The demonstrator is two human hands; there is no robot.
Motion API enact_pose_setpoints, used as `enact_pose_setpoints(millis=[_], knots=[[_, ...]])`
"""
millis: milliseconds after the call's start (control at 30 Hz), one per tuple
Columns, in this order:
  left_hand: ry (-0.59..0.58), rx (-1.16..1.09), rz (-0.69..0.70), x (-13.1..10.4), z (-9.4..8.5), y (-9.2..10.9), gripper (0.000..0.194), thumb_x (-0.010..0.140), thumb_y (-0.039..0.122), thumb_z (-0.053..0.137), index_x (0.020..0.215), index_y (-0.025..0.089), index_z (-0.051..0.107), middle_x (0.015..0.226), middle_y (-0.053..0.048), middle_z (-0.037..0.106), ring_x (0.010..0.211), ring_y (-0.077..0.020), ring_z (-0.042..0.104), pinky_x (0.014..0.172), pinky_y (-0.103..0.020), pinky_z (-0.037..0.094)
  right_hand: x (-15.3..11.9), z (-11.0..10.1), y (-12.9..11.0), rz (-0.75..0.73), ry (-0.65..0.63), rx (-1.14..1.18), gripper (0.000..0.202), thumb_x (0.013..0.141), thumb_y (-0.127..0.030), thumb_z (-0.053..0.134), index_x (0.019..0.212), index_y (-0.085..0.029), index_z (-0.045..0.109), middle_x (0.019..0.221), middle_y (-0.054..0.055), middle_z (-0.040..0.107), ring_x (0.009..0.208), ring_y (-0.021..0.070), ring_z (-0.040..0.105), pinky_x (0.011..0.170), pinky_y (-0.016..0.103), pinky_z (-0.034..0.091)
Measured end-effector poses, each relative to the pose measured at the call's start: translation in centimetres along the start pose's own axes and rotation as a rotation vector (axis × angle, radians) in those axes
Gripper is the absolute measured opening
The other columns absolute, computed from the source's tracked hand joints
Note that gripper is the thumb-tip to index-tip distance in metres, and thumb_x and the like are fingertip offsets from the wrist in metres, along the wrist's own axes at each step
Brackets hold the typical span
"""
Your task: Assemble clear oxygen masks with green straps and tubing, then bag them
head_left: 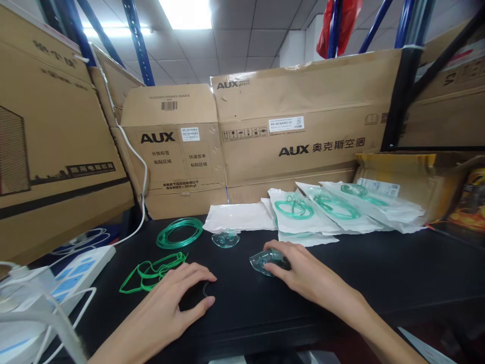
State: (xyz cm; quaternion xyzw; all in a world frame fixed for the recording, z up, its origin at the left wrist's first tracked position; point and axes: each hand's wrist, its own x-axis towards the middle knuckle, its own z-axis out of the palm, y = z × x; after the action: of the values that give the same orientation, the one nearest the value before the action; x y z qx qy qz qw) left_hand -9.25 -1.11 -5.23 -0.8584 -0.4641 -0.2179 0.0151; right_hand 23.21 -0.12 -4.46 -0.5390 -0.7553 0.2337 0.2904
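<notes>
My right hand [280, 260] grips a clear, green-tinted plastic mask [261, 261] at its right side, thumb in front and fingers behind, low over the black table. To the left, my left hand [189, 293] has its thumb and fingers apart in a C shape. A thin, curved, clear edge [205, 289] shows between them; what it belongs to is hidden. Beside that hand lies a loose green elastic strap [146, 275]. Behind it is a coil of green tubing [180, 233]. Another clear mask piece [226, 238] rests near the middle.
White-backed packets with green tubing [295, 210] overlap at the back right, beside a flat white packet [240, 217]. Cardboard boxes [257, 167] wall the back of the black table [235, 323]. A white power strip [81, 273] with cables stands at the left.
</notes>
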Motion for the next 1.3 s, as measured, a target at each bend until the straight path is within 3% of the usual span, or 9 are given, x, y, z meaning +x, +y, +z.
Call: enact_pose_setpoints(millis=[233, 333, 433, 533, 633, 833, 1300], knots=[[0.006, 0.005, -0.034, 0.0, -0.9, -0.7, 0.033, 0.094, 0.050, 0.064, 0.124, 0.038, 0.070, 0.131, 0.001, 0.069, 0.125, -0.0263, 0.063, 0.111, -0.040, 0.048, 1.7, 0.3, -0.8, -0.085, 0.073, 0.024, 0.026, 0.093, -0.046, 0.061, 0.114, -0.032, 0.064, 0.107, 0.004, 0.070, 0.098, 0.0256, 0.063, 0.087, 0.039, 0.047], [0.028, -0.013, -0.067, 2.3, -1.2, -0.5, 0.033, 0.099, 0.050, 0.057, 0.124, 0.034, 0.069, 0.132, -0.001, 0.068, 0.123, -0.0248, 0.062, 0.110, -0.039, 0.047, 4.3, 0.2, -1.3, -0.171, 0.104, 0.012, 0.027, 0.093, -0.044, 0.061, 0.114, -0.027, 0.061, 0.106, 0.005, 0.070, 0.093, 0.0234, 0.063, 0.081, 0.035, 0.047], [0.047, -0.006, -0.082, 5.7, -1.1, -0.9, 0.036, 0.101, 0.047, 0.052, 0.129, 0.030, 0.066, 0.134, -0.003, 0.066, 0.128, -0.0254, 0.057, 0.113, -0.041, 0.041, 7.2, 0.2, -1.7, -0.239, 0.113, -0.023, 0.028, 0.093, -0.042, 0.062, 0.115, -0.024, 0.060, 0.112, 0.007, 0.068, 0.102, 0.0239, 0.062, 0.086, 0.035, 0.047], [-0.004, -0.010, -0.177, 8.6, -0.8, -2.1, 0.042, 0.098, 0.044, 0.055, 0.135, 0.025, 0.063, 0.136, -0.007, 0.065, 0.127, -0.0276, 0.057, 0.111, -0.041, 0.040, 9.8, 0.8, -2.0, -0.260, 0.120, -0.050, 0.029, 0.093, -0.039, 0.061, 0.117, -0.024, 0.061, 0.116, 0.010, 0.067, 0.110, 0.0260, 0.061, 0.091, 0.037, 0.047], [-0.070, -0.027, -0.284, 10.0, -0.5, -3.1, 0.048, 0.093, 0.045, 0.059, 0.134, 0.021, 0.065, 0.120, -0.012, 0.072, 0.112, -0.0317, 0.065, 0.099, -0.043, 0.046, 11.6, 1.6, -2.2, -0.274, 0.095, -0.063, 0.028, 0.092, -0.037, 0.063, 0.117, -0.023, 0.063, 0.112, 0.010, 0.069, 0.112, 0.0273, 0.062, 0.088, 0.037, 0.049], [-0.137, -0.146, -0.325, 10.2, -0.3, -3.8, 0.043, 0.091, 0.048, 0.058, 0.125, 0.024, 0.068, 0.106, -0.006, 0.077, 0.100, -0.0256, 0.070, 0.088, -0.032, 0.050, 12.4, 2.5, -2.3, -0.335, 0.001, -0.073, 0.026, 0.095, -0.029, 0.059, 0.119, -0.022, 0.068, 0.110, 0.009, 0.075, 0.101, 0.0226, 0.069, 0.084, 0.031, 0.051], [-0.047, -0.216, -0.333, 10.3, 0.0, -4.3, 0.039, 0.087, 0.056, 0.061, 0.110, 0.027, 0.070, 0.097, -0.001, 0.071, 0.087, -0.0217, 0.067, 0.078, -0.029, 0.045, 12.6, 2.8, -2.4, -0.467, -0.061, -0.185, 0.038, 0.098, -0.024, 0.051, 0.130, -0.019, 0.072, 0.125, 0.013, 0.074, 0.123, 0.0291, 0.065, 0.102, 0.035, 0.046]])
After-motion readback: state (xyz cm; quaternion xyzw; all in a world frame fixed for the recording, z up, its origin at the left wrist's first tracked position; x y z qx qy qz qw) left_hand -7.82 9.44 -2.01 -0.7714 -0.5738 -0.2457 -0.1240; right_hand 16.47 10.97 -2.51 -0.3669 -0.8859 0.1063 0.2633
